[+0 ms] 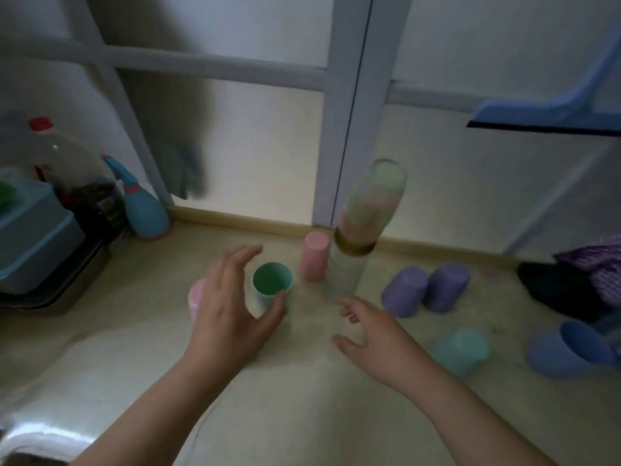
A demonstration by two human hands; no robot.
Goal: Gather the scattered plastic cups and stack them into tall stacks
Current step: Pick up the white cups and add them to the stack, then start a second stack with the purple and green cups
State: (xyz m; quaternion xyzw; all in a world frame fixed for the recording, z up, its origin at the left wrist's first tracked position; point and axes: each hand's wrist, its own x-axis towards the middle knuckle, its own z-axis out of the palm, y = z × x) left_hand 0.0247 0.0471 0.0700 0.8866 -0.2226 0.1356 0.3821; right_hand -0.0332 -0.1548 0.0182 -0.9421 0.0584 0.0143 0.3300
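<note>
- Leaning already, the blurred tall stack (364, 227) could be toppled by the spread, empty right hand (373, 334).
- Green cup (271, 285), loosely cupped by the left hand (232, 314), could be tipped.

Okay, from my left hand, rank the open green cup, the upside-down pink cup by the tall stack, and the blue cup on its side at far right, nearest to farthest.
From the left hand in the head view:
1. Open green cup, upright, right at the fingers and thumb.
2. Upside-down pink cup, further back, beside the tall stack.
3. Blue cup on its side, far right, beyond the right hand.
</note>
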